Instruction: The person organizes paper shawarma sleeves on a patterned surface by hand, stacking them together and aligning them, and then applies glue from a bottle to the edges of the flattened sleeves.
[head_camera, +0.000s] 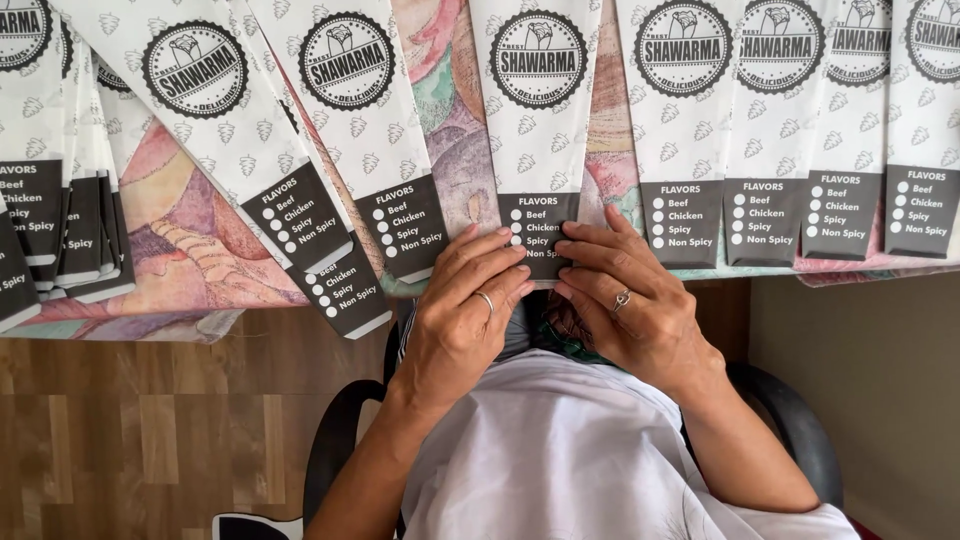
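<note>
Both hands pressed flat on one paper sleeve at the surface's near edge.

Left hand and right hand lay open, fingers spread narrowly, fingertips meeting on the dark lower band of the middle white paper sleeve. Patterned cloth covered the surface. More sleeves fanned out toward nine o'clock and three o'clock. Each hand wore a ring.

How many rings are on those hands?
2. One ring is on the left hand, another ring on the right hand. Hidden thumbs could carry more.
</note>
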